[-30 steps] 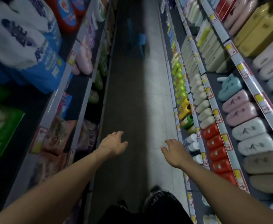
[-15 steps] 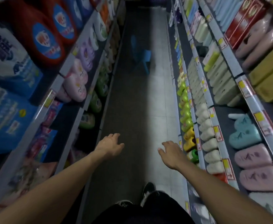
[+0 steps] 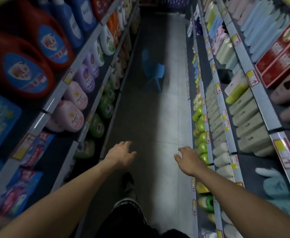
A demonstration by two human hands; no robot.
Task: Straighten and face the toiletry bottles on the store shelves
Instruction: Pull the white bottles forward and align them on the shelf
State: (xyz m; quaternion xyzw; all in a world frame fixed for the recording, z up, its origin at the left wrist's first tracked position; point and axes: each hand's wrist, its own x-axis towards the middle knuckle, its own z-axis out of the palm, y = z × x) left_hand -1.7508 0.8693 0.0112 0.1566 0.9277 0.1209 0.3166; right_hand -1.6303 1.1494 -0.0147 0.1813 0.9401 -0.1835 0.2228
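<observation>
Toiletry bottles line both shelves; left hand and right hand hover empty, fingers relaxed.

Bare forearms, dark trousers, patterned shoe

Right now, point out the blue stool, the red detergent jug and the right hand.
blue stool (image 3: 155, 73): head view, on its seat.
red detergent jug (image 3: 20, 69): head view, on its blue front label.
right hand (image 3: 189, 159): head view, on the back of the hand.
</observation>
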